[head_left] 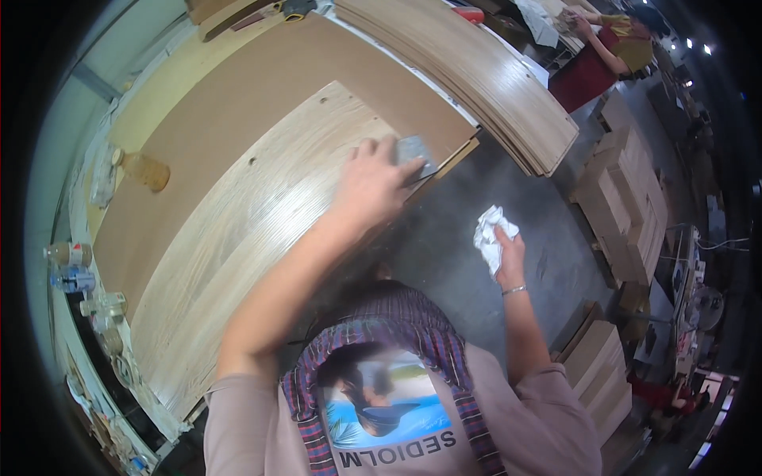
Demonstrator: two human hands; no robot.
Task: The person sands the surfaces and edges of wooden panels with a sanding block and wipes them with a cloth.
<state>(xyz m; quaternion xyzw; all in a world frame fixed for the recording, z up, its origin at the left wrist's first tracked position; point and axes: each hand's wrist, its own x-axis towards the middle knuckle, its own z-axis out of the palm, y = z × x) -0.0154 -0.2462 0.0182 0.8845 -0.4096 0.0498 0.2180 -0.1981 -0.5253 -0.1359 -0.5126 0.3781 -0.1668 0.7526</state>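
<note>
My left hand (367, 181) is closed on a flat grey rectangular block (416, 153), whose exact kind I cannot make out. It is at the right edge, near the far end, of a light wood-grain panel (230, 230). Small dark holes show in the panel's face. Under the panel lies a larger plain brown board (198, 119). Off to the right, above the grey floor, my right hand (511, 258) grips a crumpled white cloth (493, 234), clear of the panel.
A stack of wood-grain boards (476, 71) lies at the far right of the bench. An amber bottle (143, 170) and several jars and bottles (75, 279) line the left side. More boards (623, 202) stand at the right. A co-worker (611, 51) is at the far right.
</note>
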